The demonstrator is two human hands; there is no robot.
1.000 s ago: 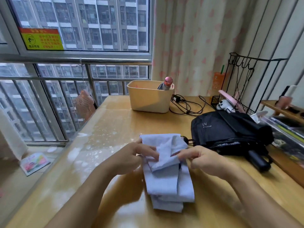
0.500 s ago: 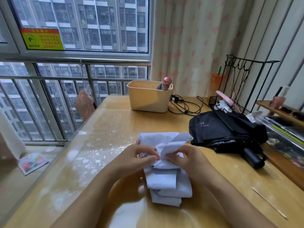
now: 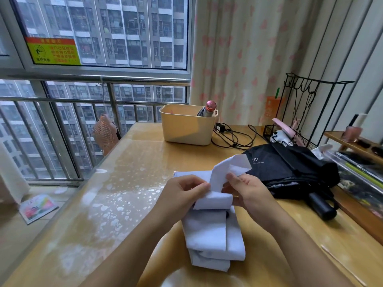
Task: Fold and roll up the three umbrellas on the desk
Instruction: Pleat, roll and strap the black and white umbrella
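The pale blue umbrella (image 3: 213, 230) lies on the counter (image 3: 116, 204), in front of the person and between the two hands, with the black umbrella (image 3: 290, 166) just beside it on the right. Its cloth looks thin, soft and light, so I judge it will bend wherever it is pushed and will slip open again if it is not pressed; the smooth fabric may also slide on the glossy counter. The best place to take hold seems to be the flat edge of each panel, near the ribs, while the other hand keeps the bundle down. The left hand (image 3: 180, 195) has its grip closed on a fold of the cloth at the top of the bundle. The right hand (image 3: 246, 191) pinches a loose flap that stands up and bends toward the black umbrella. The umbrella looks already collapsed and folded in flat, layered panels, pale lavender-blue, not yet rolled tight; its handle is hidden.
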